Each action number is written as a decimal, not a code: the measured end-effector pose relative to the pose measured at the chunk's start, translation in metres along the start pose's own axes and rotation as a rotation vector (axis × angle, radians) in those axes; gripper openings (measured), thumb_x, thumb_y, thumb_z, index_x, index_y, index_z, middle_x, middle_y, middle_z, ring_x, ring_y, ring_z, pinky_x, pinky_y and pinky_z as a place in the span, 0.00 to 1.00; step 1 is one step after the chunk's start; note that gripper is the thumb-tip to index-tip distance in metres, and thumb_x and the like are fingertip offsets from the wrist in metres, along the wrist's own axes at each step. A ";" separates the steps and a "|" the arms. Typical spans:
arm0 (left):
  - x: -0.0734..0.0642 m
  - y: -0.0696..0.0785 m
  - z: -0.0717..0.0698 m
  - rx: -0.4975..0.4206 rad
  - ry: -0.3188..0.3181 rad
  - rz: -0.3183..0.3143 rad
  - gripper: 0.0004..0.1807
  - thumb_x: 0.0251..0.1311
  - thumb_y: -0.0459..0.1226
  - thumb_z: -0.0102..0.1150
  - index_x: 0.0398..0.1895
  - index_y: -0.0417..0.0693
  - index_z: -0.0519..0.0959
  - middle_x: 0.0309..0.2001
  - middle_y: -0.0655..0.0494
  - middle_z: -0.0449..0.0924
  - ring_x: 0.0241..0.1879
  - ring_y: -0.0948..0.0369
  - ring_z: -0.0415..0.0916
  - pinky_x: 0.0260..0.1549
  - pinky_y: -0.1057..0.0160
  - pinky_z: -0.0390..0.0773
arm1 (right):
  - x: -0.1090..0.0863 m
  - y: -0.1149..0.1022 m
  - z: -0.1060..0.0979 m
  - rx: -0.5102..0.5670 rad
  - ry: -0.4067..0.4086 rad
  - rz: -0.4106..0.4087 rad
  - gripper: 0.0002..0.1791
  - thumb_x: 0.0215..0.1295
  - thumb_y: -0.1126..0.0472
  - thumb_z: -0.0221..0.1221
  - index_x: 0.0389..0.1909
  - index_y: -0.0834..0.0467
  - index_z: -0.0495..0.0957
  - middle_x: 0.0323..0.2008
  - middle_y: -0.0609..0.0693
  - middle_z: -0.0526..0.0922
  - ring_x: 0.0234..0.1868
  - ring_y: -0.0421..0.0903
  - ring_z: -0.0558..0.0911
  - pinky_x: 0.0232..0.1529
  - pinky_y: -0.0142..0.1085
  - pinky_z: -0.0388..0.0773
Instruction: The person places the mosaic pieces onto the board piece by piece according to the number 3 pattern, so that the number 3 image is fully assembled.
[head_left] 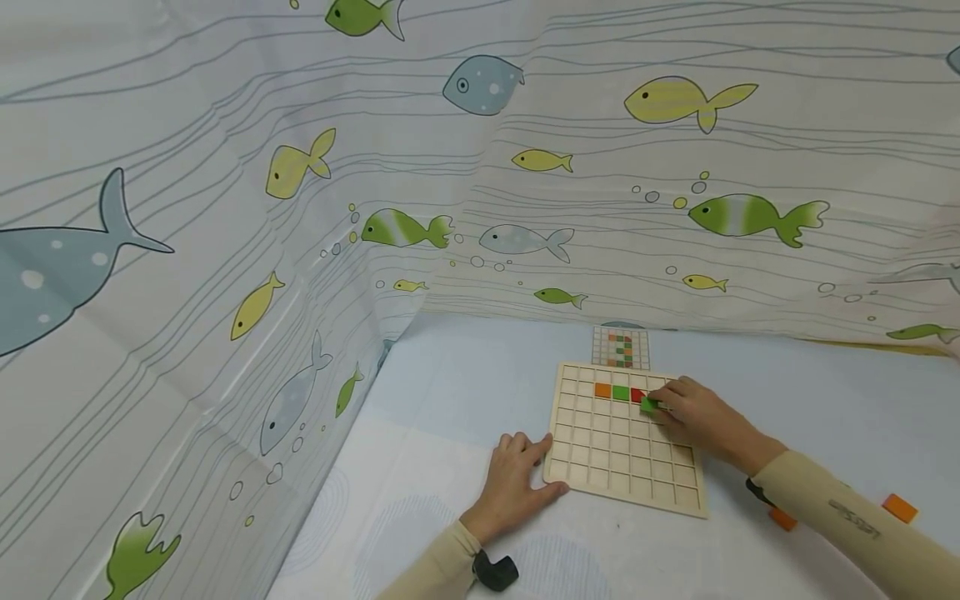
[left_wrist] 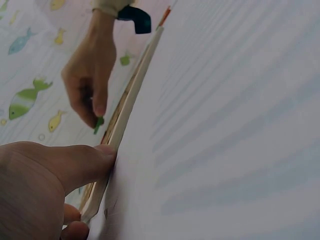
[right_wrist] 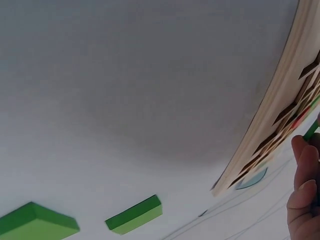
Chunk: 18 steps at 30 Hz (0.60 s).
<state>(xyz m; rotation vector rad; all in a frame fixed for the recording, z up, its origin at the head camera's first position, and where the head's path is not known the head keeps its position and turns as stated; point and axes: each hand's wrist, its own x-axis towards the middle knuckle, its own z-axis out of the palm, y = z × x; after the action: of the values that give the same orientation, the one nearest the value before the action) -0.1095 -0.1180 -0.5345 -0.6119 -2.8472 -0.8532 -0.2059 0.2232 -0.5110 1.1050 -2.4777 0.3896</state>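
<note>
A pale wooden grid board lies on the table. Its upper rows hold an orange square tile, a green tile and a red tile. My right hand pinches another green tile between thumb and fingers, close over the board beside the red one. That tile is seen edge-on in the left wrist view, tilted at the fingertips. My left hand rests against the board's near left corner, index finger at the left edge and thumb along the front edge.
Behind the board lies a printed pattern card showing a coloured grid. Orange tiles lie by the right forearm, one partly under the sleeve. Green blocks appear in the right wrist view. A fish-print sheet surrounds the table's back and left.
</note>
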 end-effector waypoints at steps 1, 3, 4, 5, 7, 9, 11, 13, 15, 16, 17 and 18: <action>0.000 0.000 0.000 0.003 0.003 0.003 0.41 0.58 0.53 0.77 0.72 0.43 0.78 0.37 0.61 0.69 0.37 0.68 0.50 0.40 0.70 0.55 | 0.001 0.000 0.001 0.004 -0.003 -0.001 0.18 0.53 0.67 0.78 0.45 0.62 0.87 0.40 0.53 0.87 0.42 0.52 0.85 0.41 0.45 0.86; 0.000 0.000 0.001 0.006 0.007 0.008 0.41 0.58 0.53 0.77 0.71 0.43 0.78 0.37 0.61 0.69 0.37 0.68 0.50 0.39 0.70 0.55 | 0.002 0.000 0.003 0.015 -0.010 -0.001 0.18 0.54 0.67 0.78 0.46 0.62 0.86 0.40 0.53 0.87 0.42 0.52 0.85 0.41 0.46 0.86; 0.000 0.000 0.001 0.008 0.009 0.011 0.41 0.58 0.53 0.77 0.71 0.42 0.78 0.36 0.61 0.69 0.37 0.68 0.50 0.39 0.70 0.55 | 0.003 0.000 0.004 0.017 -0.017 0.000 0.18 0.55 0.67 0.78 0.46 0.63 0.86 0.40 0.53 0.87 0.43 0.52 0.85 0.41 0.45 0.85; 0.000 0.000 0.001 0.009 0.010 0.012 0.41 0.57 0.53 0.77 0.71 0.42 0.78 0.36 0.61 0.69 0.37 0.68 0.50 0.39 0.70 0.55 | 0.003 0.000 0.005 0.017 -0.023 0.001 0.17 0.56 0.66 0.77 0.46 0.63 0.86 0.40 0.53 0.87 0.43 0.51 0.85 0.41 0.45 0.86; 0.000 -0.001 0.001 0.005 0.004 0.006 0.41 0.58 0.53 0.77 0.71 0.42 0.78 0.36 0.62 0.69 0.37 0.68 0.50 0.39 0.70 0.55 | 0.003 0.000 0.006 0.018 -0.041 0.006 0.17 0.57 0.66 0.77 0.47 0.64 0.86 0.40 0.53 0.86 0.44 0.52 0.85 0.42 0.45 0.86; 0.000 -0.001 0.001 -0.001 -0.003 -0.002 0.41 0.58 0.53 0.77 0.72 0.43 0.78 0.37 0.62 0.68 0.37 0.68 0.50 0.40 0.70 0.55 | 0.003 0.000 0.006 0.019 -0.064 0.020 0.17 0.58 0.65 0.76 0.47 0.64 0.86 0.41 0.53 0.86 0.45 0.52 0.85 0.43 0.45 0.86; 0.000 -0.001 0.001 -0.009 -0.012 -0.012 0.41 0.58 0.53 0.77 0.72 0.43 0.77 0.37 0.63 0.68 0.38 0.68 0.50 0.40 0.70 0.55 | 0.004 0.000 0.004 0.025 -0.087 0.036 0.17 0.59 0.65 0.76 0.48 0.64 0.86 0.42 0.54 0.86 0.46 0.53 0.85 0.44 0.46 0.86; 0.001 -0.001 0.001 -0.014 -0.020 -0.021 0.41 0.58 0.53 0.76 0.72 0.44 0.77 0.37 0.63 0.68 0.38 0.68 0.51 0.40 0.69 0.55 | 0.004 0.000 0.003 0.031 -0.102 0.043 0.16 0.60 0.65 0.75 0.49 0.64 0.86 0.42 0.54 0.86 0.46 0.53 0.85 0.45 0.47 0.86; 0.000 0.000 0.001 -0.022 -0.028 -0.030 0.42 0.58 0.53 0.76 0.73 0.44 0.77 0.37 0.62 0.68 0.38 0.68 0.51 0.40 0.69 0.55 | 0.004 -0.001 0.002 0.035 -0.115 0.048 0.16 0.61 0.65 0.74 0.49 0.64 0.86 0.42 0.54 0.86 0.46 0.53 0.85 0.45 0.48 0.85; 0.000 0.000 0.000 -0.027 -0.032 -0.034 0.42 0.59 0.53 0.76 0.73 0.44 0.77 0.37 0.62 0.68 0.38 0.68 0.51 0.41 0.69 0.55 | 0.004 -0.001 0.002 0.035 -0.115 0.045 0.15 0.62 0.65 0.74 0.49 0.64 0.86 0.42 0.53 0.87 0.45 0.53 0.85 0.45 0.48 0.85; 0.000 0.000 0.000 -0.030 -0.034 -0.036 0.42 0.59 0.53 0.76 0.73 0.44 0.77 0.37 0.62 0.68 0.38 0.68 0.51 0.41 0.69 0.55 | 0.004 -0.001 0.002 0.035 -0.113 0.041 0.15 0.62 0.65 0.74 0.48 0.63 0.87 0.41 0.53 0.87 0.45 0.53 0.85 0.45 0.47 0.85; 0.000 0.000 0.000 -0.032 -0.036 -0.039 0.42 0.59 0.53 0.76 0.73 0.44 0.77 0.37 0.61 0.68 0.38 0.68 0.51 0.41 0.69 0.55 | 0.004 -0.001 0.002 0.034 -0.109 0.034 0.15 0.61 0.65 0.74 0.48 0.63 0.87 0.41 0.53 0.87 0.44 0.52 0.85 0.45 0.47 0.85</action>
<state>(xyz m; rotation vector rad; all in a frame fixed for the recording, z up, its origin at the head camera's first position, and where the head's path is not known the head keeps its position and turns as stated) -0.1098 -0.1179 -0.5344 -0.5834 -2.8920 -0.9050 -0.2083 0.2195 -0.5114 1.1262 -2.5974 0.3922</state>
